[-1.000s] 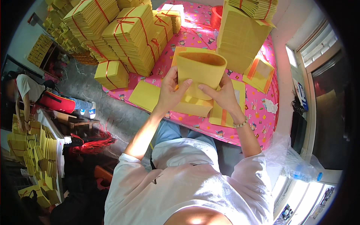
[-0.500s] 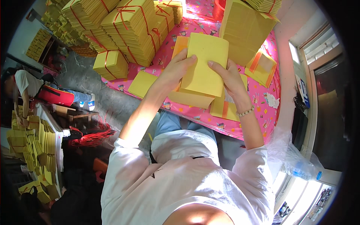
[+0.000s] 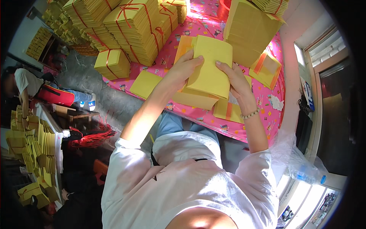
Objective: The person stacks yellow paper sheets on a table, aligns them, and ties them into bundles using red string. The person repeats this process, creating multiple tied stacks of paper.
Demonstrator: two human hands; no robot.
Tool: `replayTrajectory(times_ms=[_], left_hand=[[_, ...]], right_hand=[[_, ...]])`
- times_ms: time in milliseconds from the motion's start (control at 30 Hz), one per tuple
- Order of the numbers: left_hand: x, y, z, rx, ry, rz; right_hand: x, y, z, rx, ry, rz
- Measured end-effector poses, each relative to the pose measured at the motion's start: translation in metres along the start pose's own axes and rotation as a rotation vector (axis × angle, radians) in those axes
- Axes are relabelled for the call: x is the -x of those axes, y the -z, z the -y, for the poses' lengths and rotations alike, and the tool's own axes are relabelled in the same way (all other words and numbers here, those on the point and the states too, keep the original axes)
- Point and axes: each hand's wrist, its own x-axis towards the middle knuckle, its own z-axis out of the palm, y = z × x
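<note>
Between my two hands is a thin stack of yellow paper [image 3: 211, 66], slightly bowed. My left hand [image 3: 185, 69] grips its left edge, thumb on top and fingers partly hidden. Along the right edge, my right hand [image 3: 238, 78] pinches it with the thumb on the face; a bead bracelet is on that wrist. Under it lies a thicker yellow paper pile [image 3: 198, 100], and a sheet with an orange band [image 3: 183, 45] shows past the upper left. Beside my right wrist are more orange-banded yellow papers [image 3: 228, 111].
The pink patterned tablecloth [image 3: 152, 70] carries tall yellow paper bundles [image 3: 131, 32] tied with red string at the back left. A large yellow block [image 3: 248, 34] stands at the back right. Another person [image 3: 28, 82] bends over yellow stacks at the far left. Plastic wrap [image 3: 293, 160] lies at right.
My left hand has shifted slightly right, and the held stack bows more at its top edge. The other person at the left has moved their arms a little.
</note>
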Motion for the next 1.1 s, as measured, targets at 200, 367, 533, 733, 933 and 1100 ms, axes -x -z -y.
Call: replayTrajectory(times_ms=[200, 367, 533, 733, 933, 1100], left_hand=[[-0.002, 0.001, 0.003, -0.009, 0.012, -0.01], [-0.002, 0.0, 0.004, -0.013, 0.012, -0.015], [-0.003, 0.003, 0.008, -0.045, -0.031, 0.001], [0.001, 0.0, 0.025, -0.134, -0.276, -0.016], [0.02, -0.014, 0.031, -0.263, -0.554, -0.078], [0.027, -0.014, 0.037, -0.348, -0.654, -0.13]], right_hand=[[0.002, -0.001, -0.001, -0.043, -0.005, -0.017], [0.002, -0.001, -0.003, -0.053, 0.002, -0.021], [0.004, -0.003, -0.004, -0.011, 0.06, -0.034], [0.013, -0.008, -0.003, 0.122, 0.208, -0.051], [0.023, -0.012, 0.0, 0.262, 0.319, -0.044], [0.026, -0.009, -0.008, 0.301, 0.364, -0.019]])
